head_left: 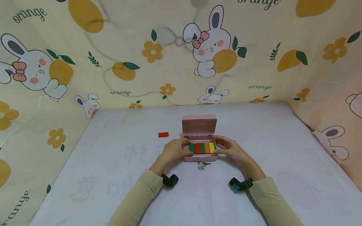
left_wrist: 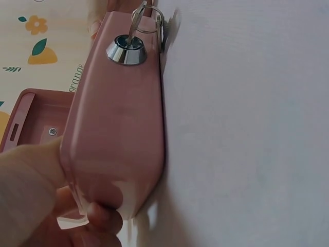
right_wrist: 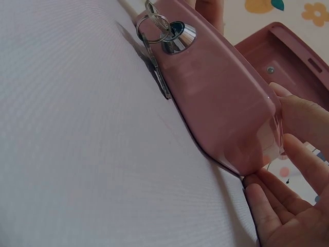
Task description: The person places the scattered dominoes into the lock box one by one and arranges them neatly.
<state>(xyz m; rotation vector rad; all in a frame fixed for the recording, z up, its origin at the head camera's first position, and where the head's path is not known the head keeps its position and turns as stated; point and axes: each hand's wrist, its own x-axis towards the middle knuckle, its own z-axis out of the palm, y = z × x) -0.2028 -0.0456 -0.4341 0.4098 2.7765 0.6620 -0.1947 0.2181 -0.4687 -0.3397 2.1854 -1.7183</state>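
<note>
A pink metal cash box (head_left: 193, 159) stands on the table with its lid (head_left: 199, 126) raised. Inside lies a row of coloured blocks (head_left: 202, 148): green, red, green, orange and yellow from left to right. My left hand (head_left: 173, 149) grips the box's left end, thumb over the rim by the green block, other fingers curled against the outside. At the opposite end my right hand (head_left: 234, 150) holds the box, its thumb over the rim near the yellow block and its fingertips at the lower outer corner. A key (left_wrist: 136, 23) sits in the front lock (left_wrist: 126, 51).
A loose red block (head_left: 163, 134) lies on the white tabletop (head_left: 113, 150), behind and left of the box. More metal hangs from the key ring (right_wrist: 154, 27) at the box's front. Patterned cloth (head_left: 169, 72) rises along the table's back and sides.
</note>
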